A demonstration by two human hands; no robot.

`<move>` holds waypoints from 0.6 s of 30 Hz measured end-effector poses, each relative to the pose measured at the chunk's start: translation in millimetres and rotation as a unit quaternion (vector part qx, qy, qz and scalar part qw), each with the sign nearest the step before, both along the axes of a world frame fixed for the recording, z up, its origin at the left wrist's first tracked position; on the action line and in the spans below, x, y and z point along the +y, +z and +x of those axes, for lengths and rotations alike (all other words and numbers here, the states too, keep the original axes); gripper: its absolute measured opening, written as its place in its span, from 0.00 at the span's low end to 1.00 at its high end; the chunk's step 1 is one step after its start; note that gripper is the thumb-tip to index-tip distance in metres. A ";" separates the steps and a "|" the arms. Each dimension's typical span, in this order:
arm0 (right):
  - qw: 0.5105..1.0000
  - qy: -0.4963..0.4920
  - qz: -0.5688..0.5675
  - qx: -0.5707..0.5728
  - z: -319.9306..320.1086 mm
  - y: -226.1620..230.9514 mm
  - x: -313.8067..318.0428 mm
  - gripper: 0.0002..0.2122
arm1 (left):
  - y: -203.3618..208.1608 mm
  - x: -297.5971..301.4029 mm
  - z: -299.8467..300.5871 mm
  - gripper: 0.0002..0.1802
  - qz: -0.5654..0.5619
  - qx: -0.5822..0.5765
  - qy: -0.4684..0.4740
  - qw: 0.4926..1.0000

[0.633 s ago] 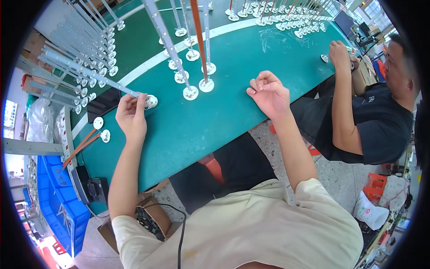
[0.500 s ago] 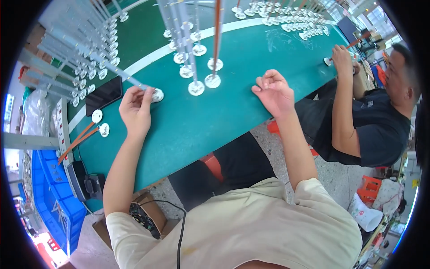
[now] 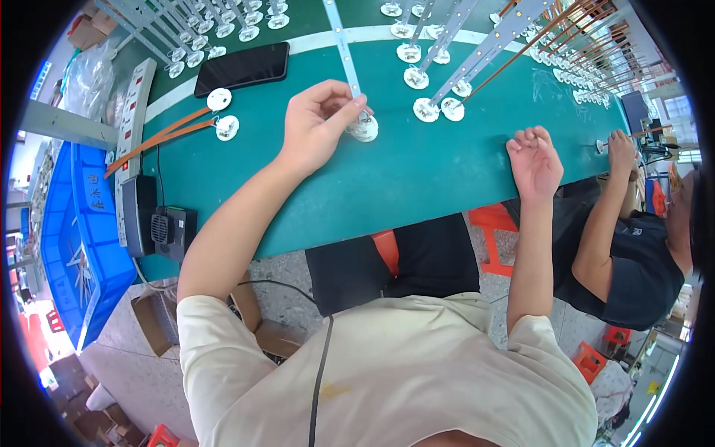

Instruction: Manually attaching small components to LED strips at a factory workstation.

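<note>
My left hand (image 3: 319, 125) is closed round the lower end of a pale LED strip (image 3: 341, 46), thumb against it. At the strip's foot a round white disc (image 3: 364, 128) with small parts on it touches the green tabletop. My right hand (image 3: 536, 162) is raised over the table's near edge, palm toward me, its fingers curled in; anything small between the fingertips cannot be made out. Beyond, between the hands, several more strips stand on white discs (image 3: 426, 110). One orange strip (image 3: 497, 68) rises from a disc there.
Two orange strips with white discs (image 3: 227, 128) lie at the left. Near them are a black phone (image 3: 243, 68), a power strip (image 3: 134, 104), a black device (image 3: 173, 232) and a blue bin (image 3: 104, 223). At the right a co-worker (image 3: 633, 246) handles an orange strip.
My view has swung left, so the table's things appear farther right. The left hand still grips the strip by its disc; the right hand stays raised with curled fingers.
</note>
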State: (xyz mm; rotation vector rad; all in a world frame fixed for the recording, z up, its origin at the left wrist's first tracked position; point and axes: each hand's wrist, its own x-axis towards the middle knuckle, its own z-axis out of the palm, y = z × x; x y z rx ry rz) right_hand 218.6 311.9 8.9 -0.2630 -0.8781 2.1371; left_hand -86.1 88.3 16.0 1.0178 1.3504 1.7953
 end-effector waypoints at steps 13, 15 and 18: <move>0.758 -0.015 0.562 -0.332 -66.7 36.1 -113.0 0.07 | 8.7 -6.7 -19.5 0.06 0.025 0.034 -0.080 0.996; 0.740 -0.004 0.594 -0.316 -106.0 42.8 -136.5 0.08 | 7.9 -9.8 -25.6 0.06 0.029 0.027 -0.100 0.994; 0.769 -0.055 0.554 -0.314 -145.8 40.0 -141.0 0.11 | 11.5 -6.3 -26.7 0.07 0.043 0.021 -0.133 0.990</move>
